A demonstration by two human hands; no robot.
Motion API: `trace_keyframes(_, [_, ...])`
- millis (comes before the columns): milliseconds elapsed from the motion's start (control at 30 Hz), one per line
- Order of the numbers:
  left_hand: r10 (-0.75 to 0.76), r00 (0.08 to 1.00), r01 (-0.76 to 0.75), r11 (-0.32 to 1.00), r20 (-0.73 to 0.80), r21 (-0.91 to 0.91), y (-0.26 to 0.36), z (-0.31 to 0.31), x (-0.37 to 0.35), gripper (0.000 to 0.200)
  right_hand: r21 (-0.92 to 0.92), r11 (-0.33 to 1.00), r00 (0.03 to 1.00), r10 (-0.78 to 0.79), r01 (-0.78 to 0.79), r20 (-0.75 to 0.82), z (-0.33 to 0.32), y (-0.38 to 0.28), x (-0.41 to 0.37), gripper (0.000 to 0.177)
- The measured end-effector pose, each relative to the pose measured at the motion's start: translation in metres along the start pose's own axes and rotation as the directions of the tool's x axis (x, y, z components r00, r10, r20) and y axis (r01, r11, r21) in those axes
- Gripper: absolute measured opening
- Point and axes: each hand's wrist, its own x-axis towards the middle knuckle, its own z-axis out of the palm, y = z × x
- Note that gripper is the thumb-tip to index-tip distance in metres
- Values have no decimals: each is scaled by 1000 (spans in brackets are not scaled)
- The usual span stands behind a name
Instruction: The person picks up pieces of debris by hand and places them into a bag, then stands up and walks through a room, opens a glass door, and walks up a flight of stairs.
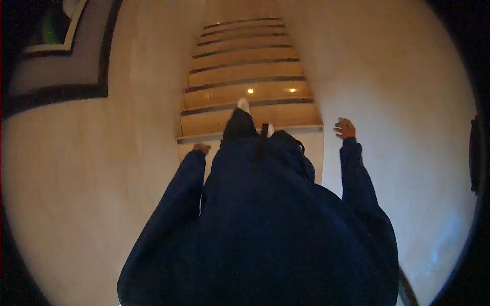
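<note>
My right hand hangs out to the side near the right wall, its fingers apart and nothing in them. At the end of the other dark sleeve, my left hand is small and partly hidden; how its fingers lie is not clear. Between the hands, my dark trousers and light shoes show on a staircase with dark-edged steps. One foot is ahead of the other.
Pale walls flank the stairs, the left wall and the right wall. A framed picture hangs at the upper left. A dark object is at the far right edge. Two small bright spots shine on a step.
</note>
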Motion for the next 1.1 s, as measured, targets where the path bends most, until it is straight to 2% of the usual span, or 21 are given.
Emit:
trace_keyframes(33, [24, 1000, -24, 1000, 15, 17, 12, -7, 27, 71, -104, 993, 988, -72, 59, -133, 18, -28, 11, 32])
trace_keyframes(133, [183, 982, -186, 977, 38, 104, 57, -15, 132, 58, -13, 985, 980, -174, 174, -92, 34, -49, 74, 32])
trace_keyframes(200, [340, 940, -324, 922, -41, 213, 88, -18, 231, 50, 243, 968, 996, -79, 70, 30, 25, 17, 178, 32])
trace_keyframes(233, [435, 896, -393, 871, -92, 293, 102, -12, 283, 47, -107, 986, 987, -135, 125, -84, 27, 63, 228, 35])
trace_keyframes(300, [564, 816, -489, 789, -124, 373, 111, 2, 350, 44, -501, 864, 988, -36, -47, -153, 76, 114, 219, 35])
trace_keyframes(367, [612, 789, -559, 753, -57, 349, 106, 35, 340, 44, -659, 730, 983, 118, -182, -141, 88, 165, 178, 35])
trace_keyframes(433, [705, 699, -622, 683, -122, 383, 143, -20, 398, 45, -684, 689, 969, 208, -241, -132, 88, 182, 168, 35])
trace_keyframes(467, [187, 978, -149, 934, -92, 325, 192, -54, 366, 47, -671, 693, 963, 233, -263, -136, 87, 180, 176, 35])
trace_keyframes(533, [408, 876, -384, 912, -256, 141, 218, -68, 372, 48, -638, 707, 949, 278, -306, -148, 88, 169, 207, 35])
trace_keyframes(567, [358, 933, -344, 915, -29, 210, 217, -44, 414, 46, -624, 719, 949, 279, -307, -144, 92, 159, 232, 35])
trace_keyframes(600, [279, 942, -323, 901, 184, 289, 221, -30, 462, 45, -605, 738, 953, 269, -299, -142, 96, 148, 264, 35])
trace_keyframes(633, [335, 924, -380, 852, 184, 359, 235, -35, 488, 43, -573, 770, 959, 247, -282, -140, 101, 135, 304, 35])
trace_keyframes(700, [240, 965, -260, 933, 109, 250, 259, -42, 500, 42, -492, 838, 971, 185, -236, -151, 113, 96, 382, 35])
trace_keyframes(767, [195, 974, -214, 956, 112, 198, 276, -51, 509, 40, -329, 936, 986, 76, -122, -150, 115, 16, 462, 35])
trace_keyframes(800, [186, 972, -212, 957, 143, 196, 279, -53, 509, 40, -123, 991, 992, 34, -49, -120, 109, -24, 489, 35])
trace_keyframes(833, [183, 969, -213, 958, 165, 191, 284, -56, 512, 39, 94, 996, 995, -2, 11, -95, 107, -69, 511, 35])
trace_keyframes(867, [189, 967, -221, 956, 173, 191, 298, -72, 524, 39, 234, 970, 995, -49, 68, -85, 115, -124, 526, 35])
trace_keyframes(900, [194, 965, -225, 957, 175, 183, 311, -84, 536, 38, 132, 982, 988, -121, 132, -93, 125, -170, 536, 35])
trace_keyframes(967, [204, 963, -237, 953, 175, 189, 335, -100, 573, 37, -84, 972, 967, -229, 220, -108, 137, -202, 559, 36])
trace_keyframes(1067, [215, 960, -254, 937, 179, 239, 372, -118, 660, 36, 316, 929, 965, -239, 194, 111, 107, -144, 649, 34])
trace_keyframes(1100, [228, 954, -279, 913, 194, 298, 390, -144, 705, 35, 317, 928, 967, -237, 195, 98, 143, -156, 678, 34])
